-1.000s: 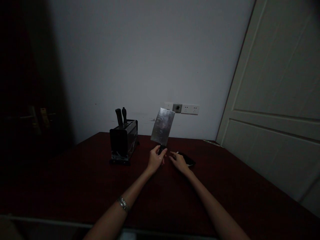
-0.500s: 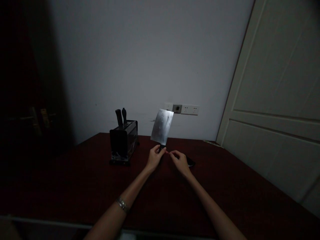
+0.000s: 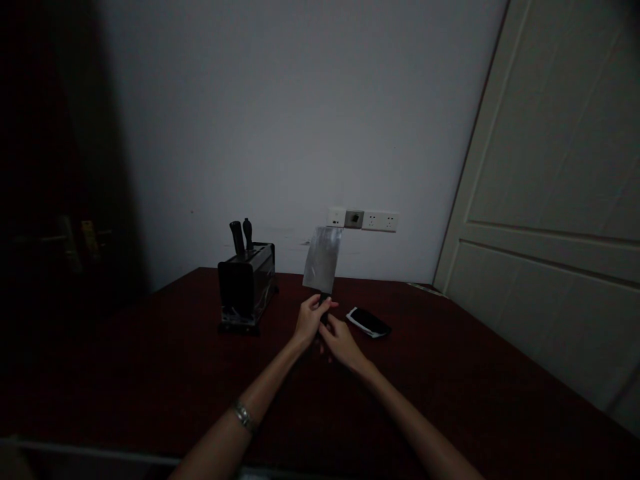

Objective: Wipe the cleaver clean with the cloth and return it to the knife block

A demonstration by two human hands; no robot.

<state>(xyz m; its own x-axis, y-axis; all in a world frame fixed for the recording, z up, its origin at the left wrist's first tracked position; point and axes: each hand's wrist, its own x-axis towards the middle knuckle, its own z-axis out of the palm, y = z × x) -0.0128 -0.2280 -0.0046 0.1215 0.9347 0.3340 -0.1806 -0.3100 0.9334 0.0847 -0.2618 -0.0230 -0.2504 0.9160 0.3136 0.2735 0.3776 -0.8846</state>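
Note:
A cleaver point(image 3: 323, 260) with a broad, shiny blade stands upright above the table, tilted slightly right at its top. My left hand point(image 3: 309, 321) is closed around its black handle, just under the blade. Lower on the same handle, my right hand point(image 3: 341, 340) has its thumb and fingers pressed, closed on the handle's end. Some fingertips are hidden behind the handle. To the right of my hands lies a flat black item with a white edge point(image 3: 369, 323), perhaps a folded cloth or pouch; its kind is unclear.
At the left stands a black knife block point(image 3: 239, 293) with two dark-handled tools point(image 3: 242, 237) upright in it. The dark red table point(image 3: 310, 413) meets a pale wall carrying socket plates point(image 3: 379, 221). A white panelled door point(image 3: 545, 220) rises on the right.
My right hand has moved left and down onto the cleaver's handle, uncovering the black item on the table. The cleaver has dropped slightly and stands more upright.

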